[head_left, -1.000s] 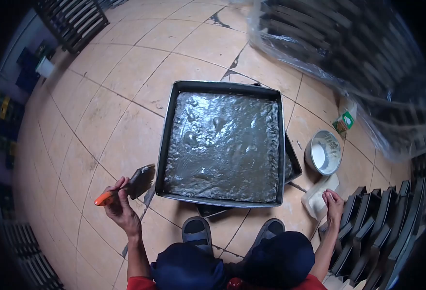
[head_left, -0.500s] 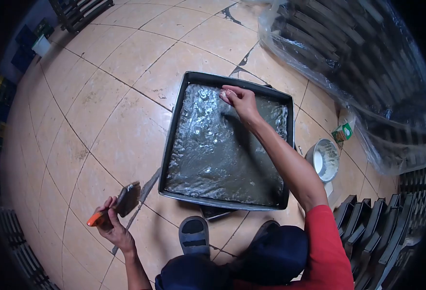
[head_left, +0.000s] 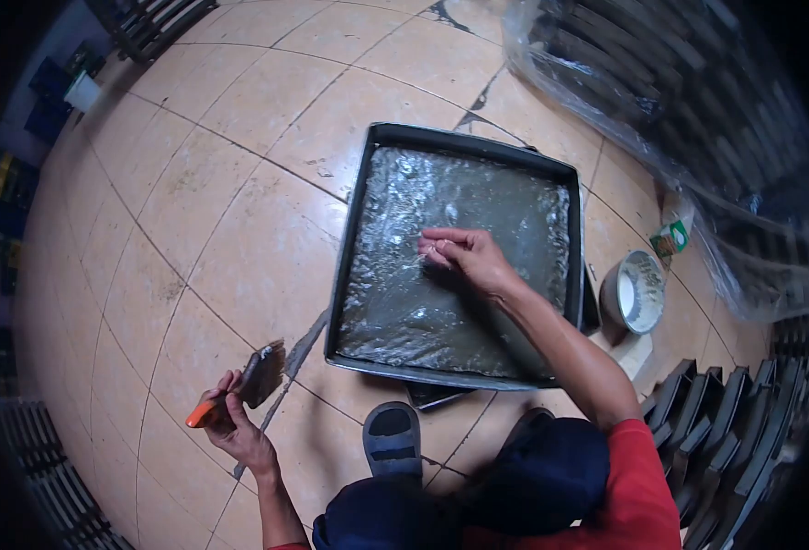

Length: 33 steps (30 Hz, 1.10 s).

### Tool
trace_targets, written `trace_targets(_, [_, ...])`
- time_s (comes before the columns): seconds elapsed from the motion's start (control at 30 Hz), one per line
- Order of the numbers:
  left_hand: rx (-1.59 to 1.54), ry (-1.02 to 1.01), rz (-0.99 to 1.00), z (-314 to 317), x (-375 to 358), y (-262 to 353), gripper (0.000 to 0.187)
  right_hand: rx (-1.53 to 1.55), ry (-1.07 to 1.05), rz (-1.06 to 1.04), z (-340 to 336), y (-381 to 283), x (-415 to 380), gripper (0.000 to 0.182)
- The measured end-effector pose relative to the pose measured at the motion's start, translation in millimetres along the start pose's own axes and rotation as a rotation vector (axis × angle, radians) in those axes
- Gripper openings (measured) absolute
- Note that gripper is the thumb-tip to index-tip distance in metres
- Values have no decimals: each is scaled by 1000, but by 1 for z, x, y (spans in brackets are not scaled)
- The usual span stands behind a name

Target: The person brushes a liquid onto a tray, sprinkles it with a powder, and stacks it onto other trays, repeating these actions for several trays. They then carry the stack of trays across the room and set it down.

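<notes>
A large square dark tray [head_left: 335, 302] stands on the tiled floor, filled with a wet, shiny grey layer [head_left: 404, 302]. Over the middle of that layer is my right hand [head_left: 464, 257], fingers pinched together around a bit of whitish stuff at the fingertips, too small to name. To the left of the tray, above the floor, my left hand [head_left: 239, 431] grips a brush [head_left: 265, 371] by its orange handle, bristles pointing up and right.
Right of the tray stand a metal bowl [head_left: 638, 293] with white contents and a green carton [head_left: 670, 238]. Clear plastic sheeting [head_left: 597, 105] covers stacked dark pieces at upper right. More dark pieces [head_left: 716, 412] stand at lower right. A white container [head_left: 82, 92] is far left.
My right hand has moved from the tray's far edge toward its middle. The whole view has shifted slightly, with the tray now further right. The brush remains in my left hand.
</notes>
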<state>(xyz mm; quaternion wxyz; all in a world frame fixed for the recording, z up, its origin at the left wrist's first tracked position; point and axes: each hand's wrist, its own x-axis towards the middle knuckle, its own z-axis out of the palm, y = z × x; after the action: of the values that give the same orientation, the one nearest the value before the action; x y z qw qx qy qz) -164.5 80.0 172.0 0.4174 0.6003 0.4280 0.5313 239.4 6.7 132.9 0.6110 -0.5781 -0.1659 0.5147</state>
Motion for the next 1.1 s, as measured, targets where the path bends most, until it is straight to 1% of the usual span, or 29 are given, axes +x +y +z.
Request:
trace_targets(0.03, [-7,-17,11,1,2,-2,22,46,98,-46,-1,0,-10,30])
trace_targets(0.13, [-3,2,-10,9,0,1,19,-74,-44,46,-25,10,-44,32])
trace_targets(0.23, [3,5,-20,17,-2,7,18,-157,260,-88,-54,10,-75,33])
trace_targets(0.27, [3,-1,-18,19,-3,7,18,-229,275,-82,-56,7,-92,34])
trace_targets(0.37, [17,-23,-8,23,-5,9,17,-244,191,47,-81,9,-124,34])
trace_targets(0.43, [19,-39,6,28,-7,12,16,-292,273,16,-106,7,-131,33])
trace_targets(0.47, [13,-48,16,32,-8,13,16,-263,194,96,-122,10,-129,32])
trace_targets(0.5, [10,-57,33,35,-6,16,16,-322,227,23,-136,-8,-119,32])
trace_targets(0.53, [-1,-61,29,37,-7,18,16,-342,359,-31,-147,-17,-105,32])
trace_targets(0.57, [0,-67,32,38,-7,19,17,-397,422,-161,-154,-23,-91,32])
trace_targets(0.6, [-1,-73,36,39,-8,19,17,-169,389,-125,-157,-28,-77,31])
trace_targets(0.7, [-2,-105,59,41,-5,19,18,-294,446,-189,-181,-39,-33,31])
trace_targets(0.8, [14,-109,57,41,-6,20,18,-64,337,-164,-170,-38,-9,31])
trace_targets(0.9, [20,-105,56,39,-3,16,18,-31,492,-298,-155,-38,-15,30])
trace_targets(0.93, [22,-107,53,36,-2,14,18,-153,427,-219,-158,-31,-19,29])
trace_targets(0.97, [23,-100,51,32,-2,11,18,-101,320,-85,-143,-36,-35,29])
trace_targets(1.03, [25,-88,41,26,-2,6,18,-30,370,-164,-130,-32,-57,30])
trace_targets(1.1, [59,-68,29,21,-2,3,17,-80,385,-117,-121,-21,-78,30])
